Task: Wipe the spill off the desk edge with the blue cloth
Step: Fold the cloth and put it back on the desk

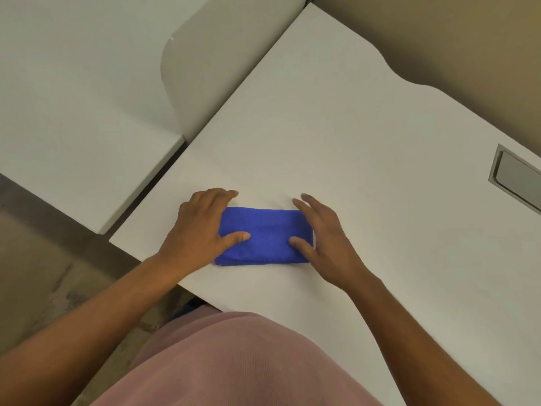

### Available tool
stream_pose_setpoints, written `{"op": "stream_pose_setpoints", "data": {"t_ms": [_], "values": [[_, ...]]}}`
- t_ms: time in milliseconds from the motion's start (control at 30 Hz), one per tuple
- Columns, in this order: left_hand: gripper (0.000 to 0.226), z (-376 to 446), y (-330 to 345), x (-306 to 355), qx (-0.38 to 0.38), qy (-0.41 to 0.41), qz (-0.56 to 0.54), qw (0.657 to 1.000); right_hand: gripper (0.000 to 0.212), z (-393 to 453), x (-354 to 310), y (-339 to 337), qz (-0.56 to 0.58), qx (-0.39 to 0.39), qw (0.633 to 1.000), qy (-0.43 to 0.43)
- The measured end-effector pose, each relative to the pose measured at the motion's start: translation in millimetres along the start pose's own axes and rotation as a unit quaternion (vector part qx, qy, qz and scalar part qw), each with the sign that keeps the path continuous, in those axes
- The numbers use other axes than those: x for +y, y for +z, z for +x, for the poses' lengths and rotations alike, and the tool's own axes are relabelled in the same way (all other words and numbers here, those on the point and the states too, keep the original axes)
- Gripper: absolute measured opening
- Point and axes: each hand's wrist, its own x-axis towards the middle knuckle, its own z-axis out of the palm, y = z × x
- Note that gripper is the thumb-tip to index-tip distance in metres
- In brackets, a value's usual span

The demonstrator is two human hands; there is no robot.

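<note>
I see second white desk (73, 112) far left, gap beside it. My left hand (199, 227) flat, unclenched, palm over left end of blue cloth (265, 237), thumb on top. Cloth folded, lying on white desk (351, 127) near front edge. My right hand (325, 238) spread, pressing right end, not gripping. Grey cable hatch (516, 178) far right. Spill not discernible.

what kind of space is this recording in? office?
Probably an office workstation. The white desk has a wavy cut-out edge and a flush metal cable-port flap, with a rounded divider panel between it and a neighbouring white surface. Both hands rest on a folded blue cloth.
</note>
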Motion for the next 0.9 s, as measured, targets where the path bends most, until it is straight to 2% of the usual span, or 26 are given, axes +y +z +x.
{"op": "stream_pose_setpoints", "data": {"t_ms": [33, 100, 200, 300, 367, 500, 633, 700, 800, 900], "values": [[0.081, 6.9, -4.2, 1.4, -0.04, -0.005, 0.012, 0.999, 0.072, 6.9, -1.4, -0.6, -0.018, -0.03, 0.999, 0.001], [0.072, 17.8, -13.0, 2.8, -0.094, -0.001, 0.021, 0.995, 0.075, 15.8, -0.9, -0.2, -0.029, -0.049, 0.998, 0.016], [0.038, 29.4, -26.8, 8.5, -0.154, -0.021, -0.067, 0.986, 0.053, 17.1, 4.4, -7.9, 0.026, -0.033, 0.997, 0.064], [0.02, 39.7, -32.0, 23.9, -0.187, -0.05, -0.23, 0.954, 0.02, 2.6, 18.1, -22.2, 0.206, -0.004, 0.971, 0.121], [0.019, 44.4, -29.9, 42.6, -0.183, -0.076, -0.335, 0.921, 0.016, -15.1, 28.7, -32.2, 0.333, 0.04, 0.932, 0.141], [0.024, 56.3, -11.1, 89.2, -0.182, -0.141, -0.445, 0.865, 0.029, -51.3, 53.9, -43.7, 0.484, 0.127, 0.84, 0.212], [0.028, 71.6, 13.2, 137.9, -0.216, -0.151, -0.46, 0.848, 0.036, -80.3, 89.7, -56.2, 0.558, 0.174, 0.767, 0.264], [0.036, 79.6, 25.1, 163.2, -0.222, -0.153, -0.469, 0.841, 0.047, -94.4, 109.6, -67.5, 0.582, 0.164, 0.755, 0.252], [0.057, 95.1, 45.1, 196.6, -0.218, -0.148, -0.466, 0.845, 0.07, -108.8, 142.7, -86.8, 0.569, 0.172, 0.763, 0.254], [0.066, 114.7, 65.5, 232.2, -0.197, -0.153, -0.463, 0.851, 0.071, -111.6, 179.2, -106.7, 0.519, 0.227, 0.771, 0.293]]}}
